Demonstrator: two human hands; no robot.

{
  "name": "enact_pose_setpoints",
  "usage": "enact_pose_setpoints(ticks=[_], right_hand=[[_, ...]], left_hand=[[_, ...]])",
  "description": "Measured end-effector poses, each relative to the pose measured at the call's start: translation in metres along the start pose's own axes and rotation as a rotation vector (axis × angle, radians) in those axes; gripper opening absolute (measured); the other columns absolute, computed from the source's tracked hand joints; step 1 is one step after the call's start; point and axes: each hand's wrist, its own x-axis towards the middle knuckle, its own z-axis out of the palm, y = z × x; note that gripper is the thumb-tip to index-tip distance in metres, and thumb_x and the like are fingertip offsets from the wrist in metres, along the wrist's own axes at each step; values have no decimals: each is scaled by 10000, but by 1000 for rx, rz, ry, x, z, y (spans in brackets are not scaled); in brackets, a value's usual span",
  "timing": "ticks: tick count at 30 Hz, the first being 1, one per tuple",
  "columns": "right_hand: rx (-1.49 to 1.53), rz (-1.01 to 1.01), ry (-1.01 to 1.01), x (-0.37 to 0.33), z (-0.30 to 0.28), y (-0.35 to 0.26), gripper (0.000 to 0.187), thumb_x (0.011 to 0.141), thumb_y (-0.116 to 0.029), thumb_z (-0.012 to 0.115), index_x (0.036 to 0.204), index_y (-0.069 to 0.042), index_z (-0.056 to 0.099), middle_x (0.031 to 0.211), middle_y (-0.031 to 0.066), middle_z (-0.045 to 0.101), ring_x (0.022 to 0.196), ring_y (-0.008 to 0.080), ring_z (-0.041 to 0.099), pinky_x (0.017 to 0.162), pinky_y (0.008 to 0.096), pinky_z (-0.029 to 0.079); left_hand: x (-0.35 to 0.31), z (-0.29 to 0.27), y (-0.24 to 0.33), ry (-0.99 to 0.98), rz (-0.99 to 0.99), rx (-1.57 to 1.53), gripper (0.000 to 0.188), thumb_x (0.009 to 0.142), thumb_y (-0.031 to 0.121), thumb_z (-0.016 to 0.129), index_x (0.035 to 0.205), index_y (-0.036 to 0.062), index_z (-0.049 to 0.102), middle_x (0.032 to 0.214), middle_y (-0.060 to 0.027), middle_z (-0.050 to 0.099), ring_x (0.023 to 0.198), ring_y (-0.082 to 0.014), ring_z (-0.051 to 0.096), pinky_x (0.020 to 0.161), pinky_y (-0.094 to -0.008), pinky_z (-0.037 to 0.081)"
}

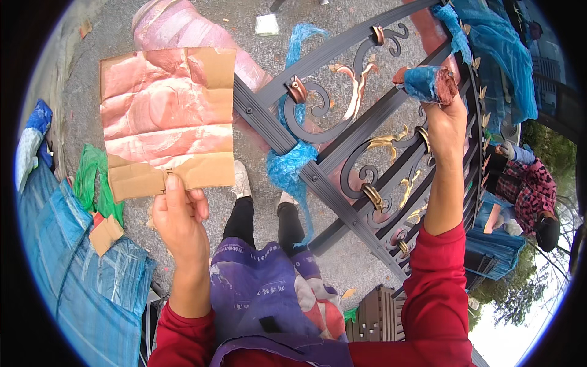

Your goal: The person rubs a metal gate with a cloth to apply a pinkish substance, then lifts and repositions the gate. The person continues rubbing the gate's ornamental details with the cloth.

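Note:
My left hand (180, 223) pinches the lower edge of a piece of brown cardboard (168, 116), thumb in front. Shiny pink paint is smeared over most of its face. Raised at the right, my right hand (446, 125) grips a wad wrapped in blue plastic (422, 82), its ends stained reddish brown. Just beyond and below that wad stands a black metal gate (263, 116) with scrollwork, tilted across the view. Copper paint coats one collar (297, 90) on it, and a leaf ornament (386, 145) is gold. Whether the wad touches the gate, I cannot tell.
Blue stringy plastic (292, 168) is knotted around the gate frame. Behind the cardboard lies a pink wrapped roll (189, 30). Blue sheeting (92, 263) and a green bag (95, 183) lie at left. A person in a plaid top (532, 186) works at far right.

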Motion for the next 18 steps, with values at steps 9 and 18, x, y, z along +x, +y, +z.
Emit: enact_pose_setpoints(ticks=[9,18], right_hand=[[-246,-292,-154,1,34,10,520,614,197,439,1036,-57,607,1002,79,614,973,245,552,868,322,429],[-314,-443,-266,13,35,16,461,643,134,508,1019,-104,626,958,60,627,919,275,526,848,348,369]], left_hand=[[-20,10,0,18,27,-36,347,941,321,493,767,29,563,619,-38,549,456,-73,436,420,-199,313],[-41,39,-10,33,60,-66,313,952,302,466,817,32,551,635,-15,517,470,-64,406,417,-192,275]])
